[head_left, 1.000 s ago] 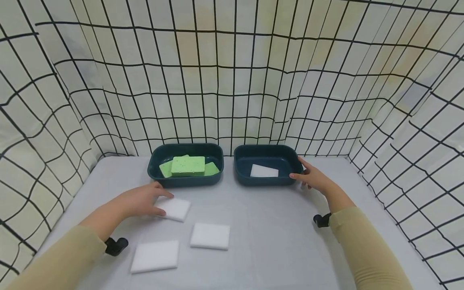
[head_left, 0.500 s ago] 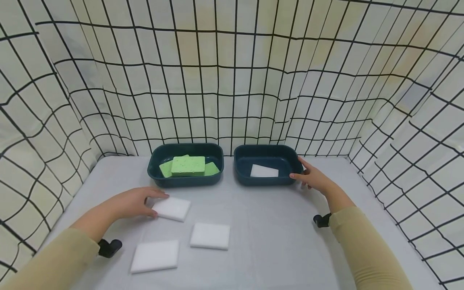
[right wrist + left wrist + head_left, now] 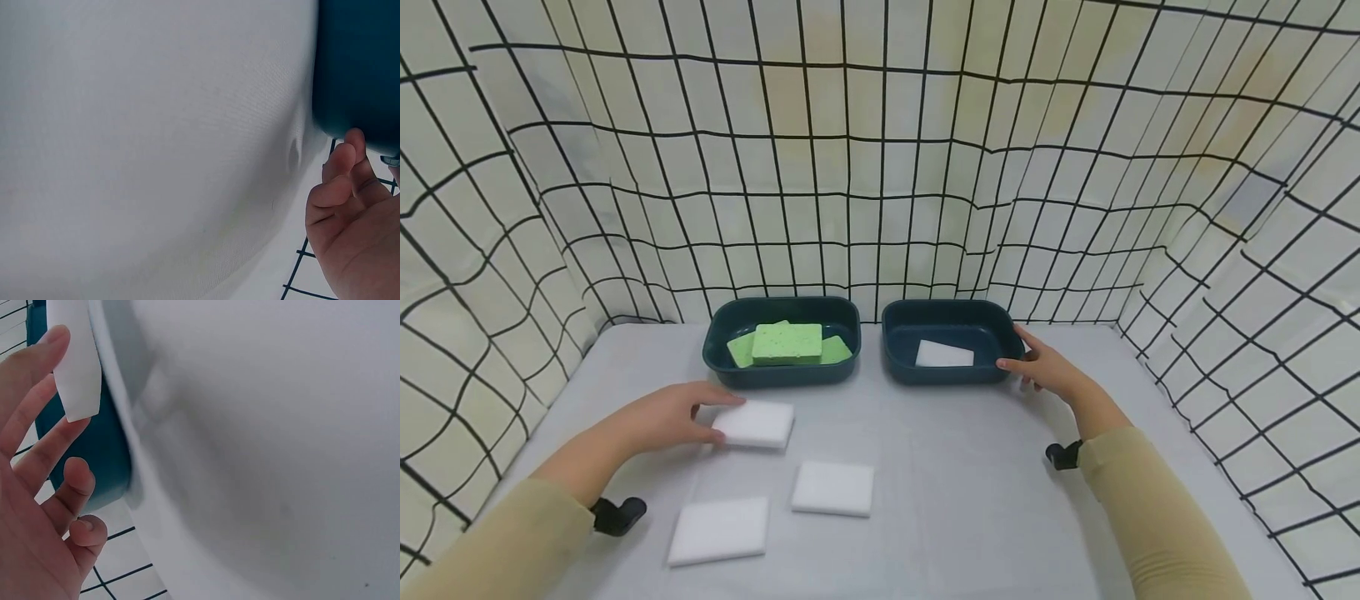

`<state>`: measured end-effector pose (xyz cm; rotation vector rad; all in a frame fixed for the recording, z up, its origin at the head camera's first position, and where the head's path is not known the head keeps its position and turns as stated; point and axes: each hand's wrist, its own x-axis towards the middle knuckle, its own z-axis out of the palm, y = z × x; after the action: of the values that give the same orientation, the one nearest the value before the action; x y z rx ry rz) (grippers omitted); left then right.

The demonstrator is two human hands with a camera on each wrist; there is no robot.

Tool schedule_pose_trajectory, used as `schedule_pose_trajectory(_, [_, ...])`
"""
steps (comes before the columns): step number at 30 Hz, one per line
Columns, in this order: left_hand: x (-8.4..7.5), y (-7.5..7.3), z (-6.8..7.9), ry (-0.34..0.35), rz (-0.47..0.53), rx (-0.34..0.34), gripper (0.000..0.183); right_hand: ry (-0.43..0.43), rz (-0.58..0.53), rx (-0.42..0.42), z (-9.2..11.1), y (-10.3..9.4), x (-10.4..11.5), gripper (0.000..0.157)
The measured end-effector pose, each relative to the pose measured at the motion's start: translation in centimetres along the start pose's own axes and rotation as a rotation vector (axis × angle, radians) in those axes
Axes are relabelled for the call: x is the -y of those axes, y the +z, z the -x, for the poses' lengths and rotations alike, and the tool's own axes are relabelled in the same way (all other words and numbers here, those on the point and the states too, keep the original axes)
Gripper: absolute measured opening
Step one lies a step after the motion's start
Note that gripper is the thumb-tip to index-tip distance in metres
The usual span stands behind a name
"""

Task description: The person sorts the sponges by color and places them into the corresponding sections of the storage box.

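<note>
My left hand (image 3: 662, 418) pinches the left end of a white sponge (image 3: 758, 423) between thumb and fingers. In the left wrist view the sponge (image 3: 78, 362) stands slightly off the white tabletop, with the last two fingers curled below it. My right hand (image 3: 1051, 368) holds the right end of a dark teal tub (image 3: 947, 377), thumb at its front rim and index finger along its side. Another white sponge (image 3: 944, 354) lies inside that tub. Curled fingers (image 3: 340, 159) of the right hand sit against the tub's end in the right wrist view.
A matching teal tub (image 3: 782, 379) stands left of the first, with several green sponges (image 3: 787, 343) in it. Two more white sponges, one nearer the middle (image 3: 832, 488) and one front left (image 3: 718, 532), lie on the table. Black wire mesh (image 3: 865, 196) encloses the back and sides.
My left hand has drawn back leftward to the sponge's left end and pinched it. The sponge has turned straighter and tilted up slightly. My right hand has stayed at the tub.
</note>
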<state>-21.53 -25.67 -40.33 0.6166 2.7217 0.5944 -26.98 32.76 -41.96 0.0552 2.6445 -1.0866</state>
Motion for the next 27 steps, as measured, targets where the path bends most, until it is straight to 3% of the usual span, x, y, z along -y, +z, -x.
schedule_pose_trajectory(7, [-1.3, -0.8, -0.1, 0.029, -0.024, -0.012, 0.06, 0.01, -0.007, -0.004, -0.1, -0.1, -0.1, 0.096])
schedule_pose_trajectory(14, [-4.0, -1.6, -1.4, 0.045, -0.005, -0.018, 0.058, 0.012, -0.02, -0.006, -0.1, 0.1, -0.2, 0.096])
schedule_pose_trajectory(20, [-7.2, -2.0, -4.2, 0.114, -0.003, -0.061, 0.053, -0.015, -0.032, -0.011, -0.2, 0.1, -0.4, 0.096])
schedule_pose_trajectory(27, [-11.4, -1.8, -8.9, 0.11, -0.041, -0.064, 0.056, -0.016, -0.043, -0.01, -0.2, 0.0, -0.6, 0.099])
